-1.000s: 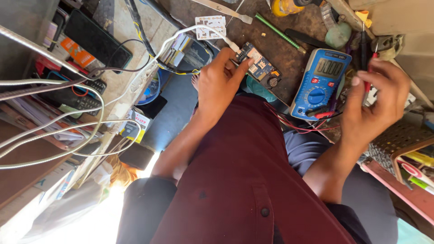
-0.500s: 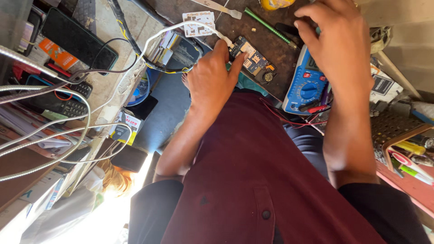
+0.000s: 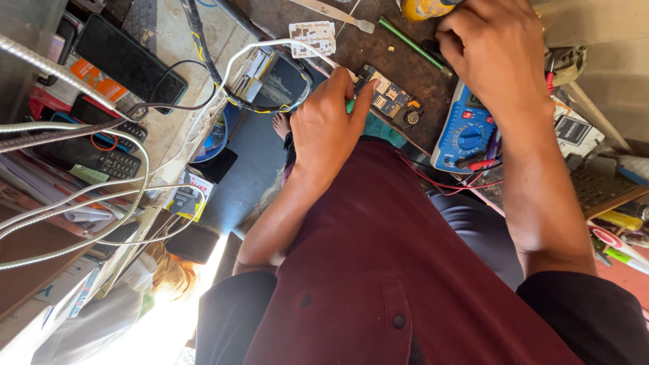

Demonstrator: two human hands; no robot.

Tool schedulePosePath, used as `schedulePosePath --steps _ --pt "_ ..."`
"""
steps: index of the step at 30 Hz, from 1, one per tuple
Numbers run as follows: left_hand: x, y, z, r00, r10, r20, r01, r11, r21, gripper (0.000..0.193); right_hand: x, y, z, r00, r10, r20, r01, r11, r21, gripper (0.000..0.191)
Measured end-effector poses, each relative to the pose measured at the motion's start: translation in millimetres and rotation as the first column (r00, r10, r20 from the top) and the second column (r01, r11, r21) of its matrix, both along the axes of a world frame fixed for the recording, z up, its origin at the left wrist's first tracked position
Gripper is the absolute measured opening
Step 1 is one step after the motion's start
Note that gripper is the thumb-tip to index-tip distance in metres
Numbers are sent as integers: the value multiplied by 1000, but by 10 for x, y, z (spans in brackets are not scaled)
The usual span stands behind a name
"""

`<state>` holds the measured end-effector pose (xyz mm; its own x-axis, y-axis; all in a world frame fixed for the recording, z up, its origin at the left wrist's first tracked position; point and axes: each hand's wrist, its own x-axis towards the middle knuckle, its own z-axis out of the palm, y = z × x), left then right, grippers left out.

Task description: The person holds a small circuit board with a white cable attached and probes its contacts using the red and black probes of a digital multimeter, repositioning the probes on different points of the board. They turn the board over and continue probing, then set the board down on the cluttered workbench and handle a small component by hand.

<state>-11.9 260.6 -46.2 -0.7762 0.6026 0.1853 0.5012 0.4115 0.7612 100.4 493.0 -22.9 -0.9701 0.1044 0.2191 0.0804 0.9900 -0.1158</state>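
My left hand [image 3: 328, 132] rests at the edge of the dark workbench [image 3: 378, 30]. Its thumb and curled fingers pinch the near end of a small phone circuit board [image 3: 392, 101], and a bit of green shows under the thumb. My right hand [image 3: 497, 51] hovers above the top of the blue multimeter [image 3: 465, 135], knuckles up and fingers curled down. It is next to a thin green stick [image 3: 409, 42] and a yellow object [image 3: 422, 8]. Whatever lies under its fingers is hidden.
Red probe leads [image 3: 443, 184] run from the meter across my lap. A white cable [image 3: 223, 74] loops over the bench's left edge. A white perforated plastic piece [image 3: 312, 35] lies beyond the board. Phones [image 3: 128, 61] and a keypad handset [image 3: 101, 159] crowd the left shelf, with flexible metal hoses [image 3: 74, 196].
My right hand has swung from the right side of the multimeter up and left, over the meter's top. The left hand has stayed on the circuit board.
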Motion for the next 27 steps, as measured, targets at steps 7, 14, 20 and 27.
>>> schedulePosePath --steps 7,14,20,27 --pt "-9 -79 88 997 -21 68 14 995 96 35 -81 79 -55 1000 9 20 -9 1000 -4 10" --pt "-28 -127 226 974 -134 181 87 966 242 22 12 -50 247 1000 -13 16 16 976 -218 16" --pt "29 -146 286 876 -345 336 165 870 464 25 174 -508 646 1000 -16 10 19 910 -415 18" --pt "107 -297 298 606 -540 584 122 789 603 29 213 -789 782 1000 18 12 -8 812 -583 21"
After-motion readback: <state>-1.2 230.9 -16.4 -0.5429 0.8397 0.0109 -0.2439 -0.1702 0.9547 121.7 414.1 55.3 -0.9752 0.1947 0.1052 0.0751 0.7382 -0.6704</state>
